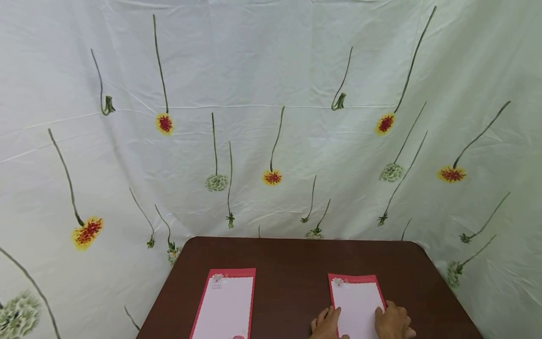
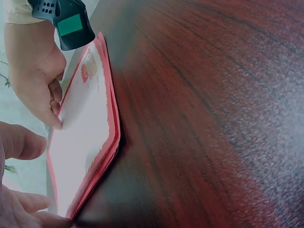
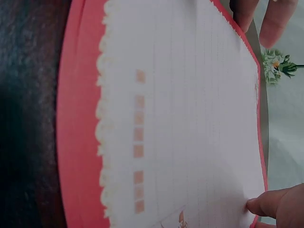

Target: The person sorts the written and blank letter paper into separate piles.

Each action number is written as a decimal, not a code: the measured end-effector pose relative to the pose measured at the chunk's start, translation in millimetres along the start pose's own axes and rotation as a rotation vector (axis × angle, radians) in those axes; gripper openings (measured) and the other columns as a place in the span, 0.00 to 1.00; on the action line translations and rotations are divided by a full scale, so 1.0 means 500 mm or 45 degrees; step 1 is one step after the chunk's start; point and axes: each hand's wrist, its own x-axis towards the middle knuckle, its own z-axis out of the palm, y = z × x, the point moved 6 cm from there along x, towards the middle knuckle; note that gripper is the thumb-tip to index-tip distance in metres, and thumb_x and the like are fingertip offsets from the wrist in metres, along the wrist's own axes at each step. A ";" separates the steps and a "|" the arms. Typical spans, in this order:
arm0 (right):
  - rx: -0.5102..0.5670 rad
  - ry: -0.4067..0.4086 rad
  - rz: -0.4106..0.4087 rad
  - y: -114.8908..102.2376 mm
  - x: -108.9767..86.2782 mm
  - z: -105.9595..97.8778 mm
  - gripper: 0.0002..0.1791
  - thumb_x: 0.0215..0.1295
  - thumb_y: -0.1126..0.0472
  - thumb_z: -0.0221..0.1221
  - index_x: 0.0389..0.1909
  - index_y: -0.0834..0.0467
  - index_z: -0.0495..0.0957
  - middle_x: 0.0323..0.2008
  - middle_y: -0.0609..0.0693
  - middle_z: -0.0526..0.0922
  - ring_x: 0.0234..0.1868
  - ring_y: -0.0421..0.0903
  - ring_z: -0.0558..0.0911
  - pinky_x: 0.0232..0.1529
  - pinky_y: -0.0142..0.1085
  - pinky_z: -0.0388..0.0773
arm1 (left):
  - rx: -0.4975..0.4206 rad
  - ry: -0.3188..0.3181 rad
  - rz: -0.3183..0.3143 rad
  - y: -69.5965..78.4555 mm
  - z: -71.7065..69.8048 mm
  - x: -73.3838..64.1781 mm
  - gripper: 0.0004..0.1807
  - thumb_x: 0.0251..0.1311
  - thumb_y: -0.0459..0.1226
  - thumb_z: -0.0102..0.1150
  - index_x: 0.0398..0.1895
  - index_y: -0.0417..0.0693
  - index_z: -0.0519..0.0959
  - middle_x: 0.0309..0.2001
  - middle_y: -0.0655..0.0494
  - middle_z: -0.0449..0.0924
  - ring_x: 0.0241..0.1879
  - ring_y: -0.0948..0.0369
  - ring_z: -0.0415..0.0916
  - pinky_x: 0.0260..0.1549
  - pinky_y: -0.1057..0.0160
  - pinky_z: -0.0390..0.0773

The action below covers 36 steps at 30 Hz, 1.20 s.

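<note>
A red-bordered stack of letter paper (image 1: 357,306) lies on the right part of the table; several red edges show in the left wrist view. My left hand (image 1: 326,326) is at its left edge, with fairly straight fingers touching the edge and thumb (image 2: 31,146) apart from them. On the opposite edge, my right hand (image 1: 393,322) pinches the paper, its thumb (image 3: 268,203) on the top sheet and other fingers curled beside the edge. Faint lines and small orange squares mark the sheet in the right wrist view. What lies beneath the fingers is hidden.
A second red-bordered sheet (image 1: 226,306) lies to the left, with small writing near its top. Both rest on a dark brown table (image 1: 292,263) with rounded far corners. Behind hangs a pale cloth (image 1: 254,70) printed with flowers. A dark wrist device (image 2: 75,28) sits on my right wrist.
</note>
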 end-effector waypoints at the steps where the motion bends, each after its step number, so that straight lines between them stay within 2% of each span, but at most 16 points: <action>1: -0.008 -0.008 0.005 0.001 0.000 0.002 0.25 0.69 0.63 0.59 0.58 0.77 0.71 0.52 0.79 0.72 0.57 0.77 0.70 0.51 0.68 0.62 | 0.002 -0.005 -0.007 -0.005 0.003 0.002 0.35 0.63 0.48 0.69 0.72 0.52 0.72 0.74 0.43 0.72 0.74 0.48 0.62 0.68 0.39 0.59; 6: -0.030 -0.033 0.018 0.004 -0.001 0.006 0.24 0.69 0.63 0.59 0.57 0.77 0.71 0.49 0.78 0.73 0.55 0.76 0.71 0.52 0.68 0.64 | 0.002 -0.014 -0.038 -0.020 0.010 0.004 0.38 0.63 0.58 0.68 0.72 0.52 0.71 0.74 0.44 0.72 0.74 0.48 0.61 0.67 0.38 0.58; 9: -0.037 -0.029 0.017 0.005 -0.001 0.007 0.24 0.68 0.62 0.60 0.57 0.77 0.71 0.49 0.78 0.72 0.55 0.76 0.70 0.52 0.69 0.65 | -0.005 -0.001 -0.031 -0.019 0.009 0.003 0.39 0.63 0.60 0.66 0.72 0.52 0.71 0.74 0.44 0.72 0.74 0.48 0.61 0.67 0.37 0.58; 14: -0.037 -0.027 0.039 0.006 -0.001 0.011 0.23 0.69 0.62 0.60 0.56 0.75 0.71 0.48 0.78 0.71 0.55 0.76 0.69 0.52 0.68 0.64 | 0.007 0.019 -0.034 -0.014 0.004 -0.001 0.38 0.63 0.59 0.65 0.71 0.51 0.72 0.73 0.44 0.73 0.73 0.48 0.62 0.66 0.38 0.59; 21: 0.016 -0.018 0.031 0.004 -0.007 0.015 0.23 0.68 0.62 0.60 0.56 0.75 0.71 0.50 0.78 0.69 0.57 0.77 0.68 0.52 0.69 0.62 | 0.121 0.073 -0.059 -0.007 0.002 -0.007 0.35 0.61 0.53 0.68 0.69 0.51 0.74 0.72 0.46 0.74 0.72 0.51 0.64 0.64 0.42 0.62; 26: 0.036 -0.009 0.031 0.006 -0.008 0.014 0.25 0.68 0.62 0.59 0.58 0.75 0.69 0.52 0.79 0.68 0.58 0.77 0.67 0.52 0.68 0.61 | 0.094 0.077 -0.058 -0.005 -0.003 -0.010 0.37 0.61 0.54 0.67 0.70 0.49 0.73 0.72 0.45 0.73 0.72 0.49 0.63 0.65 0.41 0.61; 32: 0.035 -0.028 0.024 -0.005 -0.008 0.009 0.27 0.70 0.60 0.58 0.61 0.75 0.67 0.55 0.79 0.66 0.60 0.76 0.65 0.54 0.68 0.60 | 0.175 0.144 -0.001 0.008 -0.037 -0.026 0.35 0.61 0.51 0.68 0.69 0.47 0.74 0.71 0.45 0.75 0.70 0.46 0.67 0.61 0.44 0.66; 36: 0.036 -0.031 -0.046 -0.028 -0.008 0.003 0.28 0.70 0.58 0.58 0.62 0.75 0.68 0.56 0.79 0.67 0.60 0.77 0.67 0.53 0.68 0.61 | 0.173 0.180 0.011 0.015 -0.073 -0.039 0.37 0.59 0.52 0.68 0.69 0.44 0.75 0.72 0.43 0.73 0.70 0.44 0.67 0.63 0.42 0.66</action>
